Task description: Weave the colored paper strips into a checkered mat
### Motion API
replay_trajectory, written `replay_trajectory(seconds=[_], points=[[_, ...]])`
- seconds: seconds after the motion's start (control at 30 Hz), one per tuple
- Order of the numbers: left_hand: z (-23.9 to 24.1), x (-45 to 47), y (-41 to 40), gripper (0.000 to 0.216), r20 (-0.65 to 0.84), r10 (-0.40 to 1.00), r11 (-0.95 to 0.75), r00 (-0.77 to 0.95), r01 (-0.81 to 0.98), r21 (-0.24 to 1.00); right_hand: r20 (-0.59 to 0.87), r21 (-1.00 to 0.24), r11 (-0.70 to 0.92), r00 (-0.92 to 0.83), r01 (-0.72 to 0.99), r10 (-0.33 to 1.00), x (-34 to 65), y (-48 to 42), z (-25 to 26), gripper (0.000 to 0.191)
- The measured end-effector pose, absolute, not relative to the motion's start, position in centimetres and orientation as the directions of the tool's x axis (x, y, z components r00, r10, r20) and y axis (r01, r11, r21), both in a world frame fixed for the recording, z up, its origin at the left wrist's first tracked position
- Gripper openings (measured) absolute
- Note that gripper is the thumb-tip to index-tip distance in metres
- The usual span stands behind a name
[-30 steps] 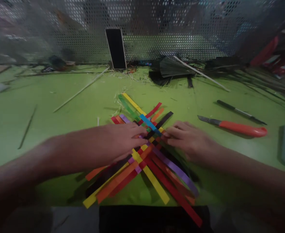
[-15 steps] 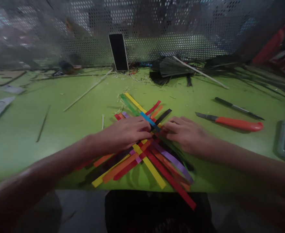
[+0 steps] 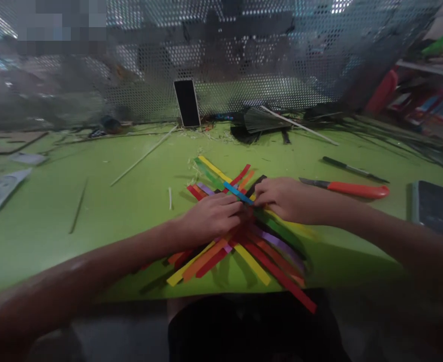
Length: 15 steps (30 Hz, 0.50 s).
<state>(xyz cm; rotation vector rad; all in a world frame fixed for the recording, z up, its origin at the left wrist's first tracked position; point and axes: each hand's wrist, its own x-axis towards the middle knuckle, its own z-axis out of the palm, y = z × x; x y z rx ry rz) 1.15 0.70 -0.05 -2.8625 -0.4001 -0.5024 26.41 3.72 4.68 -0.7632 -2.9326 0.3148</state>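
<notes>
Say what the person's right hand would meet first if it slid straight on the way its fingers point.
Most likely the blue strip, lying just ahead of the right hand; the left hand is close behind it.

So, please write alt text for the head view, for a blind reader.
The left hand and right hand rest on crossed coloured strips on a green table. An orange-handled knife lies to their right; a phone leans at the back.
</notes>
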Motion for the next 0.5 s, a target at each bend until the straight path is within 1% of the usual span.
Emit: replay_trajectory(seconds=[0.07, 0.13, 0.3, 0.37, 0.43, 0.5], points=[[0.0, 1.3, 0.3, 0.028, 0.343, 0.271, -0.931, 0.899, 0.336, -0.144, 0.06, -0.225, 0.857, -0.871, 0.465, 0.488, 26.4, 3.5, 4.8, 0.033], [0.2, 1.7, -0.4, 0.027, 0.324, 0.325, -0.907, 0.889, 0.39, -0.159, 0.079, -0.228, 0.863, -0.875, 0.451, 0.478, 26.4, 3.6, 4.9, 0.03], [0.8, 3.7, -2.6, 0.018, 0.287, 0.447, -0.808, 0.847, 0.52, -0.277, 0.114, -0.251, 0.854, -0.862, 0.456, 0.494, 26.2, 4.8, 4.3, 0.015], [0.9, 4.4, -3.0, 0.015, 0.285, 0.444, -0.798, 0.849, 0.52, -0.305, 0.136, -0.268, 0.847, -0.852, 0.46, 0.506, 26.1, 5.2, 4.0, 0.013], [1.1, 4.9, -2.9, 0.014, 0.283, 0.4, -0.823, 0.872, 0.478, -0.307, 0.155, -0.29, 0.838, -0.841, 0.462, 0.518, 26.0, 5.4, 3.8, 0.013], [1.0, 5.0, -2.7, 0.013, 0.283, 0.349, -0.853, 0.893, 0.428, -0.299, 0.163, -0.341, 0.816, -0.826, 0.467, 0.54, 25.9, 5.4, 3.7, 0.014]])
